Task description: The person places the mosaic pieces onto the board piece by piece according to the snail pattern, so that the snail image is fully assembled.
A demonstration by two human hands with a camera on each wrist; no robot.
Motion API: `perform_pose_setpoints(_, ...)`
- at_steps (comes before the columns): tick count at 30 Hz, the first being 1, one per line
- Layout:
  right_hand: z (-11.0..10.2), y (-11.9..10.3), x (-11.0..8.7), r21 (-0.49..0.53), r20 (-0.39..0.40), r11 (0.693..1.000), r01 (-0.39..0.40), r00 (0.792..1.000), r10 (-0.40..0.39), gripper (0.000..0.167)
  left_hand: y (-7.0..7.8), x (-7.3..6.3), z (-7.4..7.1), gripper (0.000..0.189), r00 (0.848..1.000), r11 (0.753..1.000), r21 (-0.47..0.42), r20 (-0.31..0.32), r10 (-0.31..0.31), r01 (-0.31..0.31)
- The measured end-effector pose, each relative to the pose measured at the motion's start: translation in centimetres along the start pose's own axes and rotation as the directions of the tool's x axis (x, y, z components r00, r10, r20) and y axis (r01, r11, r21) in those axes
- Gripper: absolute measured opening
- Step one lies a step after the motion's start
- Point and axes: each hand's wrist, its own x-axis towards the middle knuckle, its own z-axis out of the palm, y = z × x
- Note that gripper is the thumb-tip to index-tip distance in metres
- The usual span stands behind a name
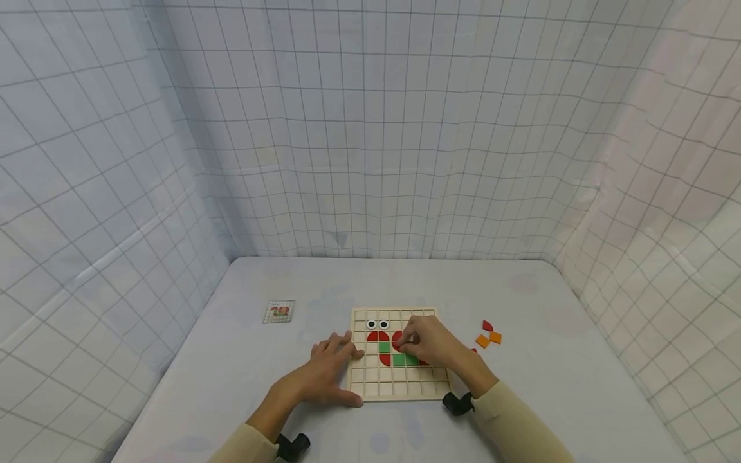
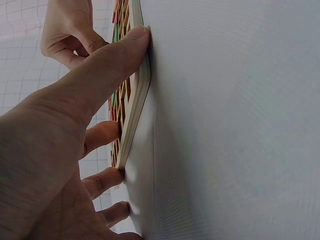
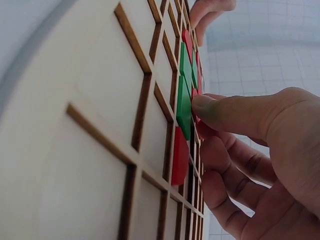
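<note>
A wooden grid board [image 1: 370, 389] lies flat on the table, its squares partly filled with red and green tiles. Two eye tiles [image 1: 377, 325] sit near its top. Square green tiles [image 3: 184, 107] and rounded red tiles [image 3: 180, 156] lie in the grid below them. My left hand [image 1: 330, 373] is spread at the board's left side, thumb at the near-left corner and some fingertips touching the left edge. Over the middle of the board, my right hand [image 1: 431, 341] pinches a red quarter-circle tile, mostly hidden by the thumb and fingers.
Right of the board lie loose orange square tiles [image 1: 495, 337] and a red quarter-circle tile [image 1: 487, 325]; another red piece [image 1: 474, 350] peeks out beside my right forearm. A small picture card [image 1: 279, 312] lies at the back left. Gridded white curtains surround the table.
</note>
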Motion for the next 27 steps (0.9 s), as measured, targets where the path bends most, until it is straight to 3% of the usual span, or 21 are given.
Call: perform_pose_setpoints(27, -4.1, 3.2, -4.1, -0.06, -0.106, 0.996, -0.072, 0.992, 0.065, 0.01, 0.5, -0.1, -0.1, 0.089, 1.0, 1.0, 0.007, 0.002, -0.013, 0.013)
